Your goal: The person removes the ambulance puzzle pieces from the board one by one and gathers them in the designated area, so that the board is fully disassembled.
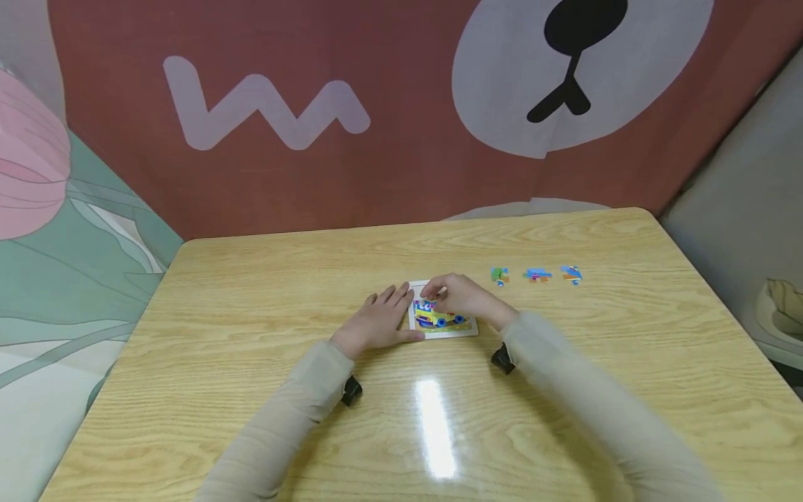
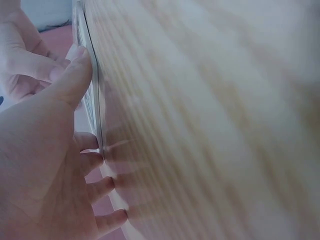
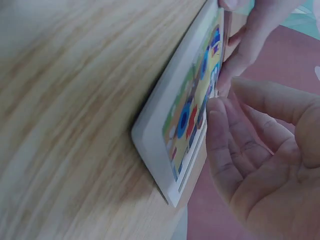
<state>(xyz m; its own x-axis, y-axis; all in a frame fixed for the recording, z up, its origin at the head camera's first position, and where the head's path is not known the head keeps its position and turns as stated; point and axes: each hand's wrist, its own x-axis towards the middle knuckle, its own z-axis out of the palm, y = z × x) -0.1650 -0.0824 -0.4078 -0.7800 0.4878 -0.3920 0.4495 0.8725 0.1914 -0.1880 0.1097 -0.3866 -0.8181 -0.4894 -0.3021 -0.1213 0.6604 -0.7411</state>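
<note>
A small jigsaw puzzle [image 1: 444, 323] with a white border frame [image 1: 464, 333] lies on the table; its picture shows a yellow vehicle with blue wheels. My left hand [image 1: 380, 322] is spread flat along the frame's left side, its thumb by the lower left corner and its fingertips at the left edge. Over the upper part of the puzzle is my right hand [image 1: 463, 296], its fingers loosely bent. In the right wrist view, the right hand's fingertips [image 3: 215, 105] come right down to the puzzle's surface, thumb slightly apart from them, and no piece shows between them.
Three loose jigsaw pieces lie in a row right of the puzzle: a green and blue one [image 1: 500, 275], a blue and pink one [image 1: 537, 275] and a blue and orange one [image 1: 571, 273]. The wooden table [image 1: 251, 293] meets a painted wall [image 1: 314, 181] at its back.
</note>
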